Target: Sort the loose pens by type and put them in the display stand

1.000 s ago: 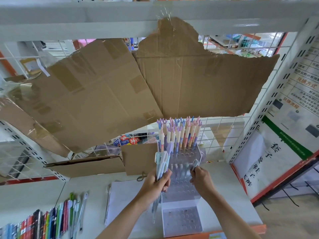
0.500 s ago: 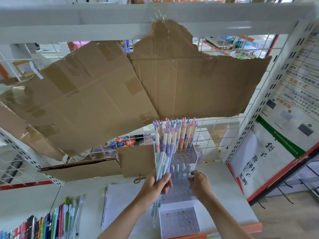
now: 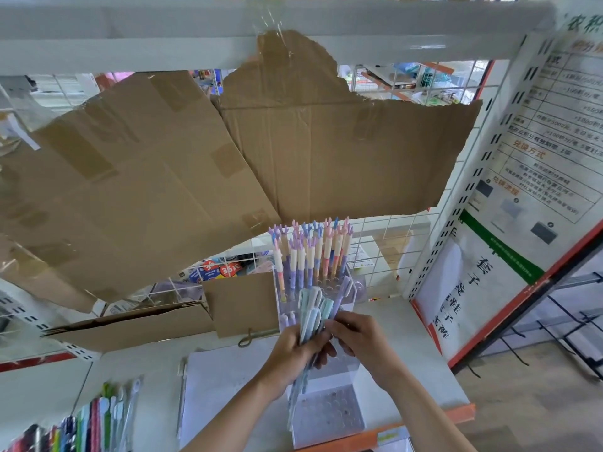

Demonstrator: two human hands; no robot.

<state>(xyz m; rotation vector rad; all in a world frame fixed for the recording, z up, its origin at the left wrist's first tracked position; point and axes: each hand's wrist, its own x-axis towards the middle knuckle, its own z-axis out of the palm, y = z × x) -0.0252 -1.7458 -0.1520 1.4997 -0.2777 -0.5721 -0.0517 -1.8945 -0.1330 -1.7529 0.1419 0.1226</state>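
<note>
Near the shelf's (image 3: 408, 363) right front corner, the left hand (image 3: 293, 357) grips a pen bundle (image 3: 310, 324) over the display stand (image 3: 326, 415); the right hand's (image 3: 362, 337) fingers pinch one pen. Tugging it could spill the rest.

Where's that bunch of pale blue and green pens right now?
The bunch of pastel pens is gripped in the left hand, low and centre in the head view, just in front of the clear display stand, with the right hand touching it.

pastel pens (image 3: 311, 316) (bunched), clear stand (image 3: 328, 415)
</note>
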